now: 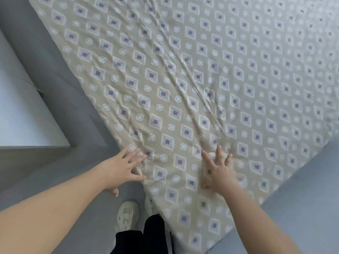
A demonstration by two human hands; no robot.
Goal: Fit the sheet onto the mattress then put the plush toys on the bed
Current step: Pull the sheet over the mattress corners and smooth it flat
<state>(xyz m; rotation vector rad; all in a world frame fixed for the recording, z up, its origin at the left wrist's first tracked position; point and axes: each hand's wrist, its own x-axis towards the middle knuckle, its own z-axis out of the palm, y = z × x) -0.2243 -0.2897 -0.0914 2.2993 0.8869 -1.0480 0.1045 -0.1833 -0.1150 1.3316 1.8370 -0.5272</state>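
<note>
Head view is showing the beige patterned sheet (183,79) lying spread out, creases running toward its near corner by the grey floor (55,180). The left hand (122,169) is touching the sheet's edge, fingers spread. The right hand (218,171), blurred, is seemingly pressing flat on it, fingers splayed.
</note>
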